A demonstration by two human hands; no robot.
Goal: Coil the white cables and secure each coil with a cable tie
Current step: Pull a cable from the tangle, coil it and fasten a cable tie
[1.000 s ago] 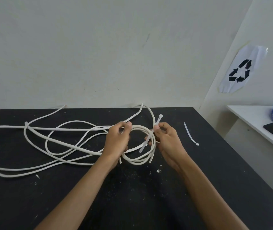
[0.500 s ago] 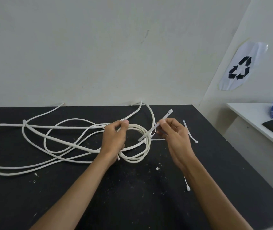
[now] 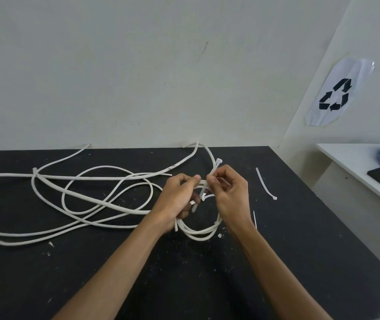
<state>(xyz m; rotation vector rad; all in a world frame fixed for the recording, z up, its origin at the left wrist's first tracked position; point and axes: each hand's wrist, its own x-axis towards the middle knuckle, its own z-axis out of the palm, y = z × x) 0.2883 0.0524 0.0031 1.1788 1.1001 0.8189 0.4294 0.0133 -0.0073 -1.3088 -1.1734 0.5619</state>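
The coil [image 3: 198, 229] sits at centre frame, slightly right, a few turns of round white cable gathered into a small ring on the black desk [image 3: 300, 227]; the left hand [image 3: 177, 199] grips its left side, fingers curled round the bundled strands; the right hand [image 3: 229, 195] pinches a white cable tie [image 3: 212, 175] between thumb and fingertips, the tie standing nearly upright across the coil's upper edge, its square head at the top. The cable looks light, smooth and springy, so the turns probably want to spread unless they are held tight where the tie crosses; the tie is a thin, flat, flexible plastic strip, likely slippery, best taken near its tail for threading. The loose cables [image 3: 80, 199] sprawl in long curves over the left half of the frame; they seem stiff enough to hold their bends. A spare tie [image 3: 265, 183] lies at right of the hands, apart from them; another [image 3: 255, 219] shows just beside the right wrist. The desk surface is matt, speckled with pale crumbs.
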